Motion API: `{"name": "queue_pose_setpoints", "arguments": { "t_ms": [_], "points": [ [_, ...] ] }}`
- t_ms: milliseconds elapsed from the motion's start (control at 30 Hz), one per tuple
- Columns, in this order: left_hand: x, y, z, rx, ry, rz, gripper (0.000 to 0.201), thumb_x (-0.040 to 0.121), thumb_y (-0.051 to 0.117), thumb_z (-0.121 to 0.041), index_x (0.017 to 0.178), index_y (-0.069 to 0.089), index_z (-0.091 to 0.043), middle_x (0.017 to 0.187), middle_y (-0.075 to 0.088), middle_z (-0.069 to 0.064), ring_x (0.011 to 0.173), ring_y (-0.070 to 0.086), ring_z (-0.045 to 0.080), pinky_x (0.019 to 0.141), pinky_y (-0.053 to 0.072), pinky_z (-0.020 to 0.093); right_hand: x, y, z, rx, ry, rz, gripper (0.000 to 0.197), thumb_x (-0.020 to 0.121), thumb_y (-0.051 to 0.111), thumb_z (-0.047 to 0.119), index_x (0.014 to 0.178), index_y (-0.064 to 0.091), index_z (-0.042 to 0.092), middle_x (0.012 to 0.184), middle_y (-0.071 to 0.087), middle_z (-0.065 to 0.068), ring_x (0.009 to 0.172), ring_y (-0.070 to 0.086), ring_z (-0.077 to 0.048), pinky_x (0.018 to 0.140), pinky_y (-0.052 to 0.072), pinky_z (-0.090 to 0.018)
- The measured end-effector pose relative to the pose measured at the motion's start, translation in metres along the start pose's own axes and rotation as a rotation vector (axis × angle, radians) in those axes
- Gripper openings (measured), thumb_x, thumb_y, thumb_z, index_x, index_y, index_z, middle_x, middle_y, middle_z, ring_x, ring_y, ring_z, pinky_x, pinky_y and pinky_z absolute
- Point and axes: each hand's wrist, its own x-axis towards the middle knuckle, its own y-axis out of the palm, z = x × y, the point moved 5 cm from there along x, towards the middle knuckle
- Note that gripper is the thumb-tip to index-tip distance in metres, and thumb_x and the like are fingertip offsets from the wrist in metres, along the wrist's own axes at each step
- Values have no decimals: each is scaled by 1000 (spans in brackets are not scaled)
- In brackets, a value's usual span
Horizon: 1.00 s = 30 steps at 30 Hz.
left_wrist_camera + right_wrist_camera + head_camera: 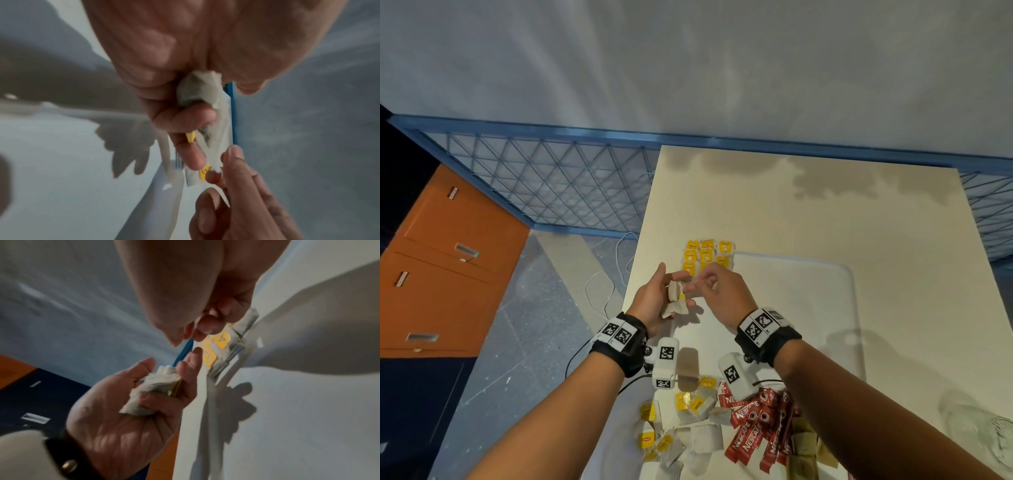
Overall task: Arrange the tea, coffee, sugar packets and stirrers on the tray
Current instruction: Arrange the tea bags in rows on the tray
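Observation:
My left hand (671, 294) grips a small bunch of white tea bags (675, 301) above the table's left edge; the bunch also shows in the left wrist view (197, 91) and the right wrist view (156, 386). Just to its right, my right hand (703, 282) has curled fingers, and its fingertips (232, 154) pinch the yellow-tagged end of one bag (204, 172) from the bunch. Several tea bags with yellow tags (707, 255) lie in neat rows at the far left corner of the translucent white tray (854, 277).
Near me lie a loose pile of tea bags (681, 431), red Nescafe coffee sticks (753, 425) and brown packets (804, 448). A clear glass object (986, 435) stands at the right. An orange cabinet (448, 260) and blue mesh fence (558, 185) are left of the table (791, 205).

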Motion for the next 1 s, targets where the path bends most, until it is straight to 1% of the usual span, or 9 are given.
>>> {"name": "queue_pose_setpoints", "arguments": {
  "t_ms": [67,133,200,300,400,567,700,833,1000],
  "points": [
    [-4,1,1,12,-10,44,69,102,21,-65,126,64,-16,104,75,9,73,72,27,53,36,28,-13,-3,14,42,-101,54,9,99,58,28,102,66,26,95,71,2,90,64,-14,82,52,-36],
    [-7,4,3,22,-10,101,81,98,15,-71,127,63,-14,114,72,17,78,71,30,61,46,31,-24,-4,23,93,-183,142,20,101,54,24,106,66,40,102,71,5,92,65,-4,83,52,-25],
    [-13,10,4,25,-12,150,89,96,10,-74,129,63,-11,117,70,24,85,71,32,65,53,33,-29,-1,26,102,-213,226,29,102,53,24,113,65,49,100,69,6,87,68,-5,81,57,-28],
    [-18,15,7,54,-11,202,95,90,10,-79,130,62,-10,115,68,28,93,70,37,68,58,35,-35,0,31,-74,-280,246,35,97,57,20,122,62,45,87,61,12,77,62,-8,78,55,-38],
    [-20,19,12,97,-21,231,99,81,16,-87,137,57,-16,122,65,31,104,64,47,82,55,45,-42,-3,33,-132,-292,234,21,96,60,16,108,71,29,91,56,36,75,54,-1,73,46,-31],
    [-26,16,10,107,-22,184,89,87,15,-82,136,57,-20,120,68,27,107,65,45,86,52,45,-49,-8,19,-94,-269,144,11,95,59,23,97,69,27,87,64,13,82,62,-6,79,51,-39],
    [-33,17,10,57,10,196,72,99,21,-67,134,60,-18,116,68,28,92,68,39,81,50,41,-59,-15,15,0,-274,77,11,94,62,18,101,69,23,95,68,11,77,63,-2,73,50,-32],
    [-38,20,10,28,55,204,51,107,34,-45,131,61,-11,106,71,24,78,71,33,76,54,37,-68,-25,8,55,-253,-22,9,95,65,14,101,69,19,77,62,28,59,54,-7,61,39,-24],
    [-43,22,16,18,48,196,42,105,46,-35,116,70,-2,95,68,21,63,65,27,62,54,31,-76,-32,4,84,-269,-110,10,93,66,16,99,68,23,87,65,27,68,59,-8,66,45,-19]
  ]
}}
